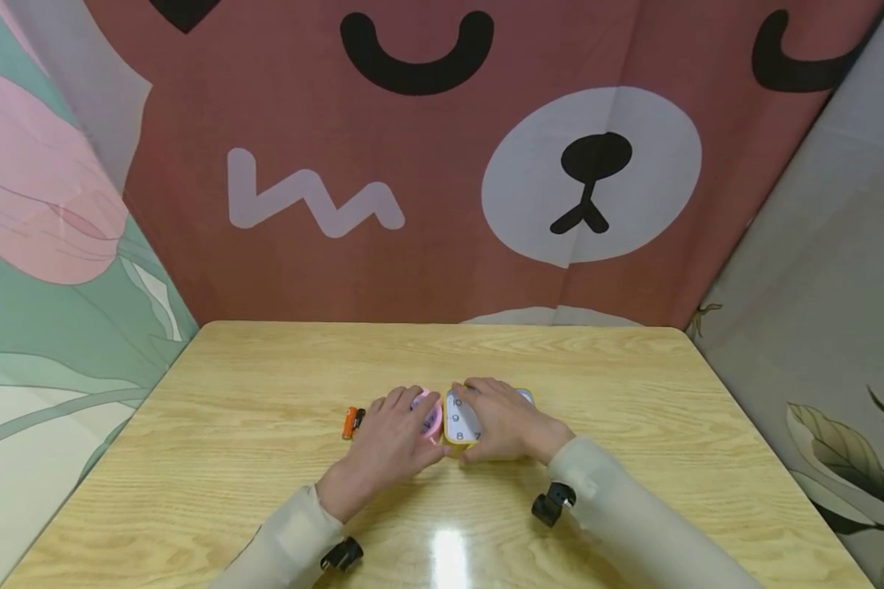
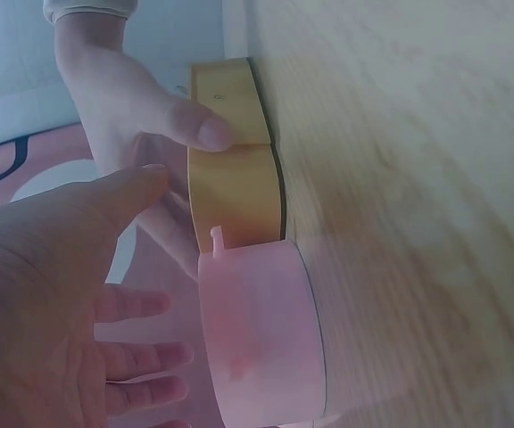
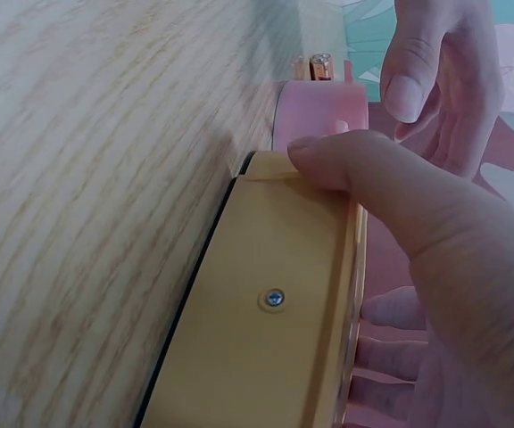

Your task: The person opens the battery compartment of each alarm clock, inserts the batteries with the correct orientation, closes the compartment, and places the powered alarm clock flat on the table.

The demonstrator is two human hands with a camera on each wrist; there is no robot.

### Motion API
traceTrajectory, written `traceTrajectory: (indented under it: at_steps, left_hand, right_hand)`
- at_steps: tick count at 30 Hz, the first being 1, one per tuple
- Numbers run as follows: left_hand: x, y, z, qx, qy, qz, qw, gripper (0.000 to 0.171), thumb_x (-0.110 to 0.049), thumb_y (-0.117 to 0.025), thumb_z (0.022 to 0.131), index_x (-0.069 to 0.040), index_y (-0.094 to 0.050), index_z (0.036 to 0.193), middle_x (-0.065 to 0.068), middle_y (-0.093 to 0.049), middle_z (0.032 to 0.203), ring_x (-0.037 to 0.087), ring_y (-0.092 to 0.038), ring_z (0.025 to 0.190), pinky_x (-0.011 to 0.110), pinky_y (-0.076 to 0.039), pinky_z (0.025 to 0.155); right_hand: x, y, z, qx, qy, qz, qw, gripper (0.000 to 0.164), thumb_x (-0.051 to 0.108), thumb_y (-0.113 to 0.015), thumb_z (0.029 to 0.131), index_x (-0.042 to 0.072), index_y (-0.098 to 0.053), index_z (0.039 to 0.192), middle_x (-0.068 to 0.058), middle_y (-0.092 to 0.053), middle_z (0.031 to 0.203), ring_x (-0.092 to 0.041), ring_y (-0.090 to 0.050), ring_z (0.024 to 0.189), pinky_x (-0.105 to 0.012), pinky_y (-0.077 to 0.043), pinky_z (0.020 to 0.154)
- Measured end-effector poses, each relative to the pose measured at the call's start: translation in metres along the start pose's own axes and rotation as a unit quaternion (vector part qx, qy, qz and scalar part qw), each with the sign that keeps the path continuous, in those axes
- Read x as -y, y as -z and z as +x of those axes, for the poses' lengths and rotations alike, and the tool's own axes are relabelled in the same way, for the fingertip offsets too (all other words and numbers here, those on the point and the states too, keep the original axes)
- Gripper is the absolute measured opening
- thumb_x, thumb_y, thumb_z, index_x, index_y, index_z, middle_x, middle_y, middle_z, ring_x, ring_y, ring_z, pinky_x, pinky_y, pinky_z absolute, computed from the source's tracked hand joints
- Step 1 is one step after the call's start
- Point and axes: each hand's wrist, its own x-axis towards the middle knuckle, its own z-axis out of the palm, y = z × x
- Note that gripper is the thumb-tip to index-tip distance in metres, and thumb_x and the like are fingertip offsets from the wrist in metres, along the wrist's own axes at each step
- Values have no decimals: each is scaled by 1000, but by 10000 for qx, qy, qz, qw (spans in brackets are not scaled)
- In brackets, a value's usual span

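Observation:
A yellow clock (image 1: pixel 458 420) with a white numbered face lies face up on the table, screw side visible in the right wrist view. My right hand (image 1: pixel 507 419) spans its face, with the thumb on the yellow side wall (image 3: pixel 239 267) and the fingers over the far side. Next to its left end sits a small round pink clock (image 2: pixel 261 339) with a little peg-like foot. Over that one is my left hand (image 1: pixel 392 438), its fingers extended and a gap showing between them and the pink wall in the left wrist view. The hands partly cover both clock faces.
Orange and black batteries (image 1: pixel 349 423) lie left of the pink clock. The wooden table (image 1: pixel 265 360) ends at a red curtain (image 1: pixel 427 278) with a bear print. Patterned cloth hangs on both sides.

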Motion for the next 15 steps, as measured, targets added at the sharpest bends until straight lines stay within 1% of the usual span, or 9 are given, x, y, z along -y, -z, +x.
traceTrajectory:
  at_steps: [5,8,11,15]
  left_hand:
    - [0,2,1,7,62,-22,10000,78,-65,-69,86,-17,-54,145,10,-60,140,33,-55,131,55,-49,104]
    - [-1,3,1,-6,80,-80,9999,78,-65,-69,85,-17,-55,145,10,-60,140,33,-55,131,55,-49,105]
    - [-1,3,1,-26,79,-89,9999,78,-65,-69,85,-16,-55,145,10,-60,140,33,-55,130,55,-49,104]
    - [-2,4,1,-86,47,-55,9999,79,-65,-68,86,-16,-55,145,10,-61,139,32,-56,129,54,-50,103]
  right_hand:
    - [0,3,-2,-22,-87,117,9999,109,55,-85,70,14,-35,158,-12,-39,161,-34,-36,149,-53,-29,123]
    - [0,5,-3,-43,-102,166,9998,109,55,-85,70,14,-35,158,-12,-40,160,-33,-38,148,-54,-31,121]
    - [-1,6,-3,-87,-108,177,9997,107,54,-83,71,15,-35,158,-10,-41,159,-31,-42,144,-54,-37,116]
    - [-2,9,-4,-172,-63,221,9996,106,50,-81,71,13,-34,159,-10,-43,156,-28,-49,135,-52,-45,108]
